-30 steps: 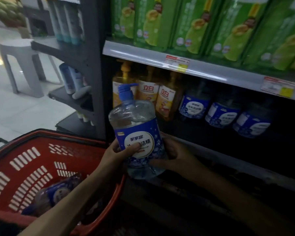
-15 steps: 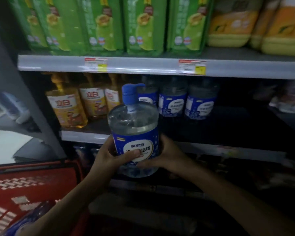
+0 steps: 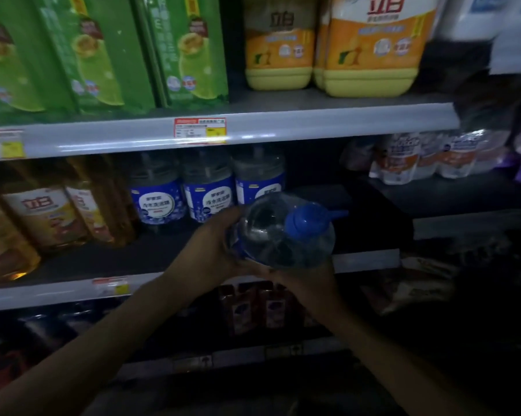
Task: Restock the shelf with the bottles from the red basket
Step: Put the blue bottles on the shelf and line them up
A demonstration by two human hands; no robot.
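While you face the shelf (image 3: 73,291), its middle level carries amber bottles (image 3: 43,217) at the far left and, to their right, a row of three blue-labelled bottles (image 3: 208,196) standing upright towards the back. Above them, on the upper level, green packs (image 3: 103,55) stand left of yellow-orange jugs (image 3: 370,49).

Your left hand (image 3: 214,244) grips the clear bottle (image 3: 271,235) on its left side, with the fingers curled round its body. You hold that bottle in the air near the front edge of the middle level, nearer to you than the row and overlapping the rightmost of the three. It is tipped well over, so its blue pump cap (image 3: 305,222) faces you and the spout points right.

Your right hand (image 3: 308,279) cups the bottle from below, with the palm against it and the fingers wrapped under and mostly hidden. Far right, on a separate shelf section, stand white and orange pouches (image 3: 403,159).
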